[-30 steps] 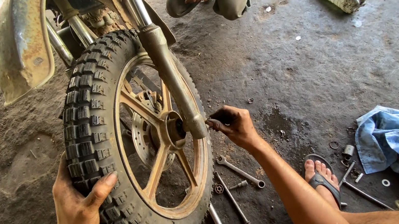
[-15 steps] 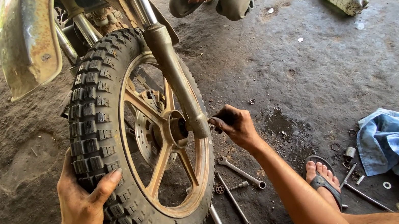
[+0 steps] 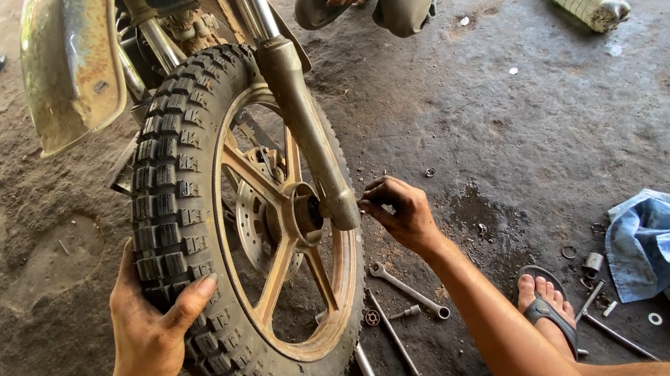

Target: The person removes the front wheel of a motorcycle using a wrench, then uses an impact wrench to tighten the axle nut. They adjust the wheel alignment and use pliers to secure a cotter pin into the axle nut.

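Your left hand (image 3: 151, 333) keeps a full grip on the knobby tyre (image 3: 186, 233), fingers wrapped over the tread. Your right hand (image 3: 398, 210) pinches narrowly at the axle end beside the fork leg (image 3: 305, 123); what it holds is hidden. Wrenches (image 3: 407, 290) lie on the floor (image 3: 517, 129) below, a bottle (image 3: 586, 0) farther off.

Bare forearms, sandal (image 3: 546, 312) on foot
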